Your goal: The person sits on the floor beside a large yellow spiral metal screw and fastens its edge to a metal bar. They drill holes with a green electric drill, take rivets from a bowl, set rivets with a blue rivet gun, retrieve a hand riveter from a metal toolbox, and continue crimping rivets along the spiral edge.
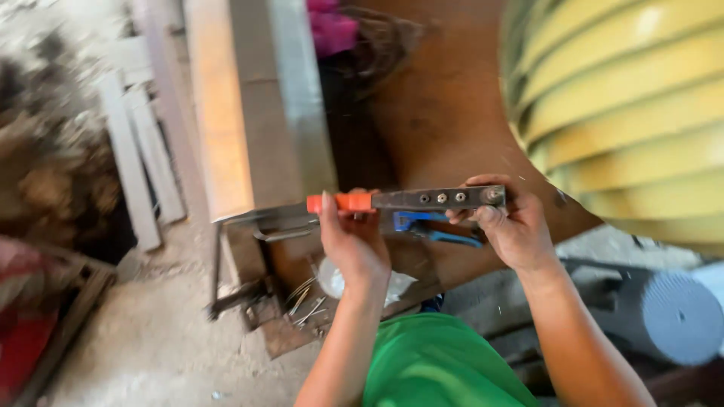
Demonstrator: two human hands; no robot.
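Hands of one person meet near the middle of the frame, both gripping a long riveting tool (422,199) that lies almost level, its long axis running left to right. The left hand (353,240) is clenched round the orange grip at the tool's left end; the right hand (513,226) grasps the dark metal head at the right end, where three small round fasteners show in a row along the bar. A blue-handled tool (434,227) lies just below and behind it on the rusty brown surface (445,113). Left of the hands, a long pale metal channel (260,105) runs up toward the top edge, its near end touching the tool's left tip. Loose nails (305,305) sit by the surface's lower edge. Open dusty floor (151,339) fills the lower left. A yellow ribbed fan housing (626,98) crowds the upper right.
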